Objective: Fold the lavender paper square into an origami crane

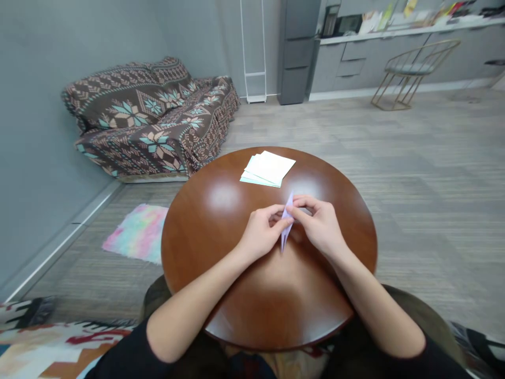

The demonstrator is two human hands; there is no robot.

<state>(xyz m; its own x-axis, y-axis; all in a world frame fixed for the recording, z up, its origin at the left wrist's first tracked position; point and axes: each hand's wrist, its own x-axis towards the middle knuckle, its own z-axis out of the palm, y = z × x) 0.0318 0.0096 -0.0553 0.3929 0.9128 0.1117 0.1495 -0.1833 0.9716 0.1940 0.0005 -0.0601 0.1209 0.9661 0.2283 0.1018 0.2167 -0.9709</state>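
A narrow piece of folded lilac paper (288,231) is held upright above the round brown table (205,237), with pointed ends at top and bottom. My left hand (263,230) pinches it from the left, thumb across its front. From the right, my right hand (317,221) grips it a little higher, thumb and forefinger on its edge. Some fingertips of both hands are hidden behind the paper. Beyond the hands, a small stack of pale square paper sheets (270,167) lies on the table.
A sofa (158,116) with a patterned cover stands at the far left, and a fluffy pastel rug (138,231) lies left of the table. Kitchen cabinets (363,58), a grey fridge (298,52) and a gold-framed chair (412,68) are at the back.
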